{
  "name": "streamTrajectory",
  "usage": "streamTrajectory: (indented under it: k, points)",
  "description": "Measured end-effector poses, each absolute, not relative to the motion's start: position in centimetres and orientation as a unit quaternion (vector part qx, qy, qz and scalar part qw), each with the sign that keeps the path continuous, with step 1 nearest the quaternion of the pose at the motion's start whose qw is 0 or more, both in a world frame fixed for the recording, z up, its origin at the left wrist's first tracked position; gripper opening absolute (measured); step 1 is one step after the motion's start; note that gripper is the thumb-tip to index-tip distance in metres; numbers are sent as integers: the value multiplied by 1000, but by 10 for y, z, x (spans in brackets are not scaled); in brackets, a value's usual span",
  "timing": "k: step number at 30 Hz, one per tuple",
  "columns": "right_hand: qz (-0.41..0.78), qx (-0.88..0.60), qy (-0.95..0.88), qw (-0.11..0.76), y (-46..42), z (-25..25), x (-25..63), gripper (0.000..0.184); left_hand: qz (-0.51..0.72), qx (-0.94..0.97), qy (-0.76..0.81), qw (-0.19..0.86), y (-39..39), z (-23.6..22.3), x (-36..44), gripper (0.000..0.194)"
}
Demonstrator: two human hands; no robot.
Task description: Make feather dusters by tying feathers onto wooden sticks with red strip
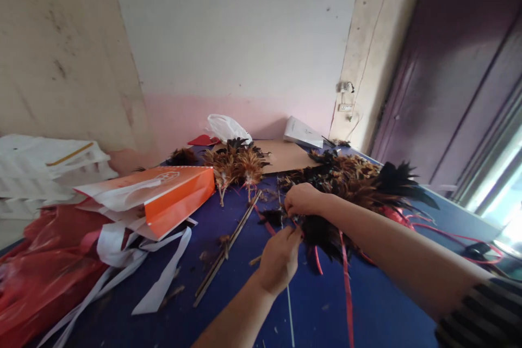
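My left hand (pixel 280 259) is closed in a pinch at the edge of a bunch of black feathers (pixel 324 235). Just above it, my right hand (pixel 304 199) has its fingers curled together; whatever lies in them is hidden. A small dark feather tuft (pixel 274 217) is left of the fingers. A red ribbon (pixel 347 288) hangs down below my right forearm, and a shorter red strip (pixel 317 260) shows by the black feathers. Thin sticks (pixel 228 247) lie to the left of my hands on the blue table (pixel 318 315).
Brown-black feathers (pixel 350 174) are heaped at right, beside red string (pixel 448 234). Two feather bunches (pixel 249 166) lie farther back by a cardboard sheet (pixel 281 156). An orange and white bag (pixel 179 204), white strips (pixel 163 283) and red plastic (pixel 53 266) occupy the left.
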State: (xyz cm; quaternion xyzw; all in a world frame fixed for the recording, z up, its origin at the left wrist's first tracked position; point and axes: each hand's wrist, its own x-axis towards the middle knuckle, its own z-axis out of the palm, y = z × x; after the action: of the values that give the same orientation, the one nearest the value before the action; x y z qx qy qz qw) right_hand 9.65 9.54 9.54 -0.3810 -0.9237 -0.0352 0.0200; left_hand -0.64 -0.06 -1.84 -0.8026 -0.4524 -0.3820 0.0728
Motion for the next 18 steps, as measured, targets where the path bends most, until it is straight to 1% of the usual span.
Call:
streamTrajectory:
  k: [2, 4, 6, 7, 8, 9, 10, 11, 12, 13, 15, 16, 17, 18]
  points:
    - [-4, -389, -921, 17, 91, 101, 92, 8, -375, -808, -452, 47, 0, -19, -6, 29]
    - [39, -378, -925, 10, 82, 118, 86, 4, -380, -808, -450, 22, -1, -18, -5, 29]
    - [129, -340, -930, 52, 74, 150, 80, 19, -404, -806, -433, -7, -2, -18, -4, 29]
    - [221, -313, -916, 118, 73, 169, 77, 27, -422, -801, -424, -22, -2, -19, -4, 29]
    - [312, -284, -883, 208, 74, 189, 76, 33, -438, -796, -416, -39, -2, -19, -3, 28]
    - [370, -265, -840, 297, 77, 207, 76, 36, -453, -789, -412, -58, -2, -19, -3, 27]
    - [398, -265, -796, 371, 83, 223, 77, 38, -464, -780, -411, -80, -2, -19, -3, 26]
    - [396, -290, -760, 426, 90, 235, 80, 39, -475, -769, -414, -104, -2, -19, -3, 24]
    - [373, -335, -734, 458, 96, 242, 85, 40, -486, -757, -417, -130, -1, -18, -4, 23]
    - [343, -384, -718, 468, 99, 244, 92, 39, -502, -740, -419, -155, 0, -16, -5, 22]
    - [320, -439, -713, 443, 93, 232, 109, 35, -546, -691, -430, -198, 2, -9, -9, 18]
    - [340, -435, -721, 419, 82, 220, 119, 31, -566, -663, -438, -221, 3, -5, -11, 17]
    - [387, -404, -732, 388, 67, 205, 129, 29, -582, -633, -445, -249, 4, -1, -14, 16]
    - [434, -359, -754, 339, 49, 187, 140, 30, -593, -603, -449, -287, 4, 3, -16, 15]
